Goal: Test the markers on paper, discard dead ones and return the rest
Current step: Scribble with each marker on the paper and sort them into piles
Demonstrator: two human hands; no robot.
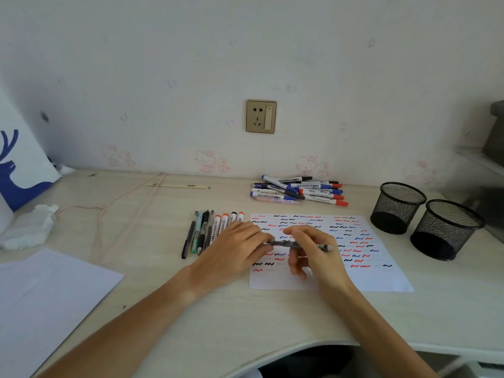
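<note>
Soft, even daylight fills the scene, bright without harsh highlights. The pale wall [245,50] looks washed out and slightly hazy, its faint prints barely legible. Shadows are weak and diffuse: a soft one lies under the hands on the paper [381,279], and the two mesh cups [395,207] darken the worktop [218,309] only at their bases. The right hand [313,249] and the pen [289,243] it holds are smeared by motion blur. Wide-angle distortion bends the worktop's near edge and stretches the forearms toward the lower corners. The right border is dim and out of focus.
</note>
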